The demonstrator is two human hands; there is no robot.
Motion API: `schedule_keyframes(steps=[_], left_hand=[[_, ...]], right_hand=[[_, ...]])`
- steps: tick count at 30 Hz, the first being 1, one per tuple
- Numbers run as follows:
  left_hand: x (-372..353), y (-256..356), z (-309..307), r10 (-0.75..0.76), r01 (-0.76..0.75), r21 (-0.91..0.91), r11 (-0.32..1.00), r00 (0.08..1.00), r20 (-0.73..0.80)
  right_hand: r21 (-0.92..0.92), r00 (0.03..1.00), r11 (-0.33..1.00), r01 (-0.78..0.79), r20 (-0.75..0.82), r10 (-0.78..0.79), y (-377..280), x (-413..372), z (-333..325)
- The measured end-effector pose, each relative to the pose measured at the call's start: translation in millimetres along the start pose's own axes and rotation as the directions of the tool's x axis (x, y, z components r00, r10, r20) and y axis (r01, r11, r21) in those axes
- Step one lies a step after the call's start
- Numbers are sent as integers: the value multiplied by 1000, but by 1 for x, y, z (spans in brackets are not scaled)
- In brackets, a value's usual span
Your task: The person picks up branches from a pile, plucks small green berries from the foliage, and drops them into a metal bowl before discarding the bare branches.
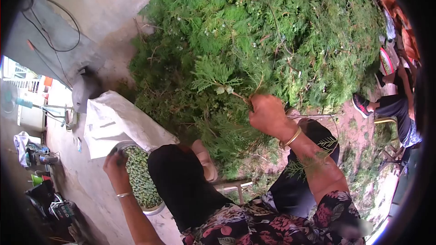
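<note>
My right hand is closed on the stem of a green conifer sprig, held in front of the big heap. Small pale-green cones show on this sprig. At the left, a round metal bowl is filled with many small green cones. My left hand is at the bowl's upper left rim, its fingers dark and blurred over the edge. A loose green frond overlaps my right forearm.
A large heap of cut conifer branches fills the far side. Beside the bowl lies a white sack. Another person's leg and shoe are at the right. Cables and a small wheeled vehicle stand at the left.
</note>
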State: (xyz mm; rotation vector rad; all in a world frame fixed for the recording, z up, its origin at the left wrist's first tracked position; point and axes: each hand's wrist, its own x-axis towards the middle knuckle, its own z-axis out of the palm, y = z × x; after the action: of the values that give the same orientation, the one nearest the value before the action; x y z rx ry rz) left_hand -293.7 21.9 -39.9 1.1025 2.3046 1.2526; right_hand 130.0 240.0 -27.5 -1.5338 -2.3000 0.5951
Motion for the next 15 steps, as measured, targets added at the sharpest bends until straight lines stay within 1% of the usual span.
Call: schedule_keyframes(steps=[1, 2, 3, 4, 6, 7, 8, 9, 10, 11, 12, 13, 14, 15], left_hand=[[-7, -25, -12, -16, 22, 73, 997, 996, -87], [-11, -27, -16, -25, 51, 144, 988, 984, -176], [-19, -25, -28, 112, -26, 769, 639, 992, -59], [-20, -24, -29, 121, -27, 770, 637, 990, -66], [-21, -26, -29, 179, -53, 606, 794, 972, -150], [-24, 21, -9, 116, -10, 445, 896, 970, -212], [-23, 58, 5, 48, 3, 278, 961, 984, -174], [-21, 101, 40, 191, -187, 50, 981, 976, -100], [-25, 131, 63, 305, -305, 10, 952, 952, -37], [-28, 162, 82, 447, -454, 115, 884, 891, 78], [-32, 189, 104, 600, -617, 87, 782, 783, 165], [-33, 208, 125, 692, -725, 115, 679, 685, 228], [-34, 222, 142, 765, -818, 135, 560, 573, 294], [-36, 231, 154, 769, -822, 135, 554, 567, 296]], right_hand=[[6, 1000, 1000, 5, -6, -5, -2, -1, -2], [2, 999, 1000, 1, 50, -1, -5, -1, -6], [-3, 994, 1000, -3, 105, 3, -8, 0, -8], [3, 995, 1000, 2, 97, -3, -9, -1, -8], [-9, 995, 1000, 20, 99, -19, -8, -2, -4], [-5, 995, 1000, 23, 94, -22, -7, -2, -2], [31, 991, 999, 29, 127, -33, -5, -2, 0], [71, 986, 997, 39, 160, -50, -7, -2, 1], [76, 986, 996, 44, 157, -55, -8, -2, 1], [96, 981, 994, 46, 183, -63, -8, -1, 0], [116, 976, 992, 45, 208, -68, -8, -1, 0], [117, 977, 992, 46, 202, -69, -7, -1, -1], [114, 975, 990, 83, 198, -104, -5, -1, 0], [113, 971, 987, 118, 195, -138, -4, -2, 0]])
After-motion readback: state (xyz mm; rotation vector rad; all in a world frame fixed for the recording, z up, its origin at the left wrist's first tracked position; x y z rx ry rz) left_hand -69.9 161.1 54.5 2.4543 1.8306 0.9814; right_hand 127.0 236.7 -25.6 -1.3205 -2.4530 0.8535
